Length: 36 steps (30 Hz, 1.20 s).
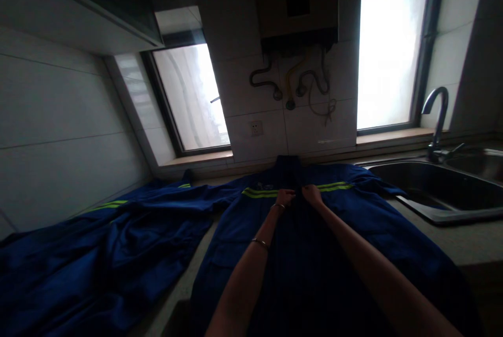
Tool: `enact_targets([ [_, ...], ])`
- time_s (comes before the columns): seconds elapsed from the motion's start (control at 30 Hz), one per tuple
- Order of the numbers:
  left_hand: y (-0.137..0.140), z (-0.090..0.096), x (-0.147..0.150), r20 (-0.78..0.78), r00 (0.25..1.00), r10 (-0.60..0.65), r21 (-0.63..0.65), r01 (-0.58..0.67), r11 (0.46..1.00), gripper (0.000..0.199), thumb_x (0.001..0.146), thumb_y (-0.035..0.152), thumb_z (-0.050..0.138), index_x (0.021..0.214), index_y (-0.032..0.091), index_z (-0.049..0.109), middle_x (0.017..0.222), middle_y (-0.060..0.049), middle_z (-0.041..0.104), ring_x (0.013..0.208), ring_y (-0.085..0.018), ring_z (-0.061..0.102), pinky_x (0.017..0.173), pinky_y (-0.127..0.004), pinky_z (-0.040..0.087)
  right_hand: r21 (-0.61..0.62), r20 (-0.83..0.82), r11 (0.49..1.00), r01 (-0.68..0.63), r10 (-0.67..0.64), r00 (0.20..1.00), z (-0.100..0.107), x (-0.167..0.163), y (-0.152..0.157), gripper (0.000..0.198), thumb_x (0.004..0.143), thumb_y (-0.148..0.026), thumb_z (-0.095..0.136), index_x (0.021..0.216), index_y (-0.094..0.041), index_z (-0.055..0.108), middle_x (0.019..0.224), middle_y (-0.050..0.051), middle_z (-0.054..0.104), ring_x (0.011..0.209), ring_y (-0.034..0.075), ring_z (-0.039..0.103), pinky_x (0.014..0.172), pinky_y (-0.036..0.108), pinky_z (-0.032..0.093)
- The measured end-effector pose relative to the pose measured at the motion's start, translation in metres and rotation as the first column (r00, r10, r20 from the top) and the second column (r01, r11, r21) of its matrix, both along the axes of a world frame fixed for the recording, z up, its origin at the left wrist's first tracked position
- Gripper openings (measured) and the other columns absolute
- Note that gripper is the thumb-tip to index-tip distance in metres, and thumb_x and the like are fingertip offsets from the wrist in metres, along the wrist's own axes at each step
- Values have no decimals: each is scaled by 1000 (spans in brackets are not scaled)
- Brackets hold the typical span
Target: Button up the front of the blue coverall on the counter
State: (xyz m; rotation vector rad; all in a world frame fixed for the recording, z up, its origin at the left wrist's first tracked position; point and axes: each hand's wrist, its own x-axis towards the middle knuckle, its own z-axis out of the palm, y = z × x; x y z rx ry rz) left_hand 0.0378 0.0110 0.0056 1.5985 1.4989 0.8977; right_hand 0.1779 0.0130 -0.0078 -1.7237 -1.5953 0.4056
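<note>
Pinching a dark-blue cloth jacket (236,242) with yellow-green stripes at its front opening, the left hand (286,197) and right hand (312,195) sit near each other, fingertips clamped on fabric. The jacket lies spread on a pale counter (451,245), between a rumpled blue striped garment (118,253) and a dark metal-rimmed sink (436,216) with curved chrome tap (444,109); behind rises a pale tiled wall (241,83).

The left hand (286,197) and right hand (312,195) are pinching a blue jacket (236,229) between its chest stripes (257,192). From there, a blue garment (102,253) is lying toward 9 o'clock, a window (190,101) is glowing at 10, a heater (271,4) is hanging at 12, a second window (387,64) is shining past 1, and a tap (443,114) is rising behind a sink (451,217) at 3.
</note>
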Motion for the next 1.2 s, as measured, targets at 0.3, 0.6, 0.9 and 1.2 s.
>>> enact_targets([
  [0.3, 6, 0, -16, -218, 971, 98, 220, -49, 974, 25, 81, 24, 56, 100, 12, 69, 94, -9, 70, 83, -15, 64, 72, -23, 48, 21, 154, 998, 53, -56, 987, 8, -17, -22, 36, 90, -31, 37, 101, -19, 69, 101, 10, 65, 91, 17, 61, 74, 22, 40],
  [0.6, 13, -9, -23, -564, 814, 139, 305, 49, 951, 25, 85, 24, 49, 96, 17, 70, 103, -9, 67, 101, -19, 58, 90, -29, 39, 123, 539, 991, -45, -29, 842, 12, -46, -39, 42, 88, -44, 39, 92, -13, 67, 112, 15, 51, 99, 24, 51, 69, 28, 44],
  [0.9, 11, -13, -16, -759, 635, 140, 295, 144, 945, 32, 90, 29, 37, 100, 18, 66, 105, -11, 62, 111, -23, 45, 95, -39, 31, 38, 495, 999, -26, 4, 869, 13, -42, -27, 41, 89, -41, 41, 96, -10, 66, 108, 17, 53, 99, 24, 53, 74, 30, 44],
  [1.2, 5, -10, -14, -761, 621, 187, 282, 57, 958, 37, 92, 35, 30, 108, 22, 60, 120, -11, 50, 109, -25, 43, 88, -40, 37, 45, 441, 999, -16, -5, 898, 15, -40, -25, 39, 85, -38, 43, 94, -9, 67, 107, 17, 56, 98, 25, 56, 77, 31, 44],
])
